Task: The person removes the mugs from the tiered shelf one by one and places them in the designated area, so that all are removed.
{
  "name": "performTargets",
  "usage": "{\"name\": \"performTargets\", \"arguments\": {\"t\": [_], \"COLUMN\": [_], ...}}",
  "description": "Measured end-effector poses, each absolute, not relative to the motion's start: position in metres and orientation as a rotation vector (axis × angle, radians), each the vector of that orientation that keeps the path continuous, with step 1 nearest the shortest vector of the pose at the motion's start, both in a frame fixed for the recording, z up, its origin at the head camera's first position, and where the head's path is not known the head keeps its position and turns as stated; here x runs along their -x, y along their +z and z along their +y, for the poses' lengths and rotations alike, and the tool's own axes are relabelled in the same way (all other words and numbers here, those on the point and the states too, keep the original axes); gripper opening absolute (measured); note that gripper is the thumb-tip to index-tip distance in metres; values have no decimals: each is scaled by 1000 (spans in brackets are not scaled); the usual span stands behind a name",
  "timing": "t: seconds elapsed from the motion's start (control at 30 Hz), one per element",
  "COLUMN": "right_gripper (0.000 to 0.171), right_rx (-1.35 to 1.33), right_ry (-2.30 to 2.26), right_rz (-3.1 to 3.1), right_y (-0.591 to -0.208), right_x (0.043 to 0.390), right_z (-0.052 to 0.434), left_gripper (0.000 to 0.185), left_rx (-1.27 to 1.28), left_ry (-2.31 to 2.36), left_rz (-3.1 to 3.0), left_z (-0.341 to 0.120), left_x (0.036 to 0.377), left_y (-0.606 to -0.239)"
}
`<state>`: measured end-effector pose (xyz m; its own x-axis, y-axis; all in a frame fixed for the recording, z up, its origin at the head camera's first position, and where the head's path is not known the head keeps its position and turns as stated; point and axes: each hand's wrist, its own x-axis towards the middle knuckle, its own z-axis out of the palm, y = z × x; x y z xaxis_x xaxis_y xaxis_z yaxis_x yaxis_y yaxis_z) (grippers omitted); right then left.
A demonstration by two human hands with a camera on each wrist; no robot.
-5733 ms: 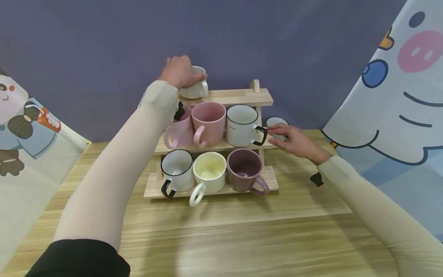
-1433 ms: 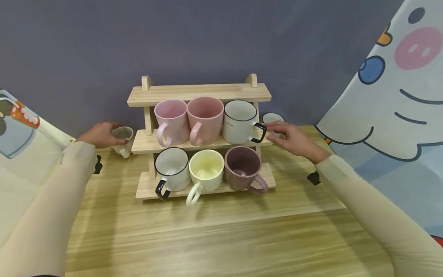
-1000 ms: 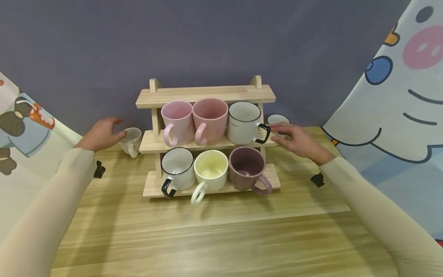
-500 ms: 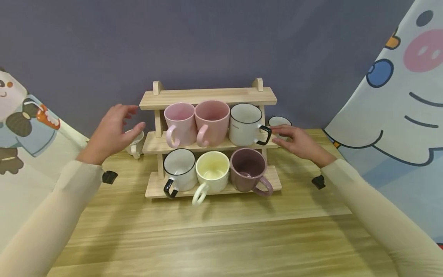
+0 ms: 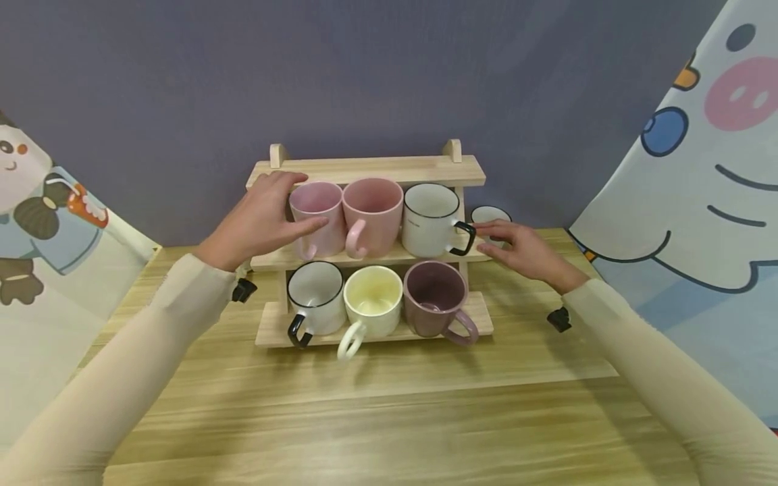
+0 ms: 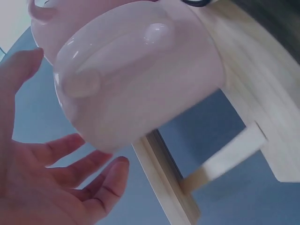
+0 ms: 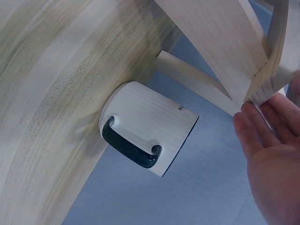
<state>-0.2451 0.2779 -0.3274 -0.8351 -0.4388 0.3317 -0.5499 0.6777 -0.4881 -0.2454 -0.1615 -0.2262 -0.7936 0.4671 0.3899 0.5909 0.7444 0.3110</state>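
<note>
A: Call 12 o'clock away from the person. Where are the edges?
B: The pale wooden three-tier rack (image 5: 377, 167) backs onto a slate-blue cloth (image 5: 365, 74) at 12. From its foot the wood-grain tabletop (image 5: 389, 418) stretches toward 6.
A: And room around the light pink, glossy, handled mug (image 5: 331, 233)?
B: Tight at 3 o'clock, where a deeper pink round mug (image 5: 379, 229) stands just beside it. The top shelf's front edge runs close by at 12. It opens out toward 9, the hand's side.
A: How is the left hand (image 5: 258, 219)?
B: Spread, thumb well apart from the fingers, about the light pink mug. I can't tell whether the fingertips touch.
A: So the mug lies where?
B: On the middle tier, upright, at the hand's 3 o'clock.
A: And the right hand (image 5: 524, 250)?
B: Fingers nearly straight, touching the rack's end at its 9 o'clock. A white, black-rimmed mug (image 7: 145, 126) stands near, at 11.
</note>
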Motion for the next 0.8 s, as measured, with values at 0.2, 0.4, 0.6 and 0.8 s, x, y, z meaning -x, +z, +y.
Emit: {"name": "performTargets", "arguments": {"t": [0.2, 0.4, 0.6, 0.8], "right_gripper": [38, 37, 37, 38], "right_rx": [-804, -799, -799, -806], "right_ry": [882, 892, 892, 894], "right_rz": [-2719, -2711, -2706, -2694], "right_y": [-327, -326, -327, -328], "right_x": [245, 245, 245, 245], "right_z": [277, 277, 278, 278], "left_gripper": [82, 80, 75, 74], "left_rx": [784, 776, 748, 735], "left_ry": [-589, -567, -557, -554], "left_rz": [-2750, -2773, -2791, -2796], "left_z": [-152, -149, -146, -145], "left_x": [257, 262, 264, 264], "left_y": [-224, -222, -222, -222]}}
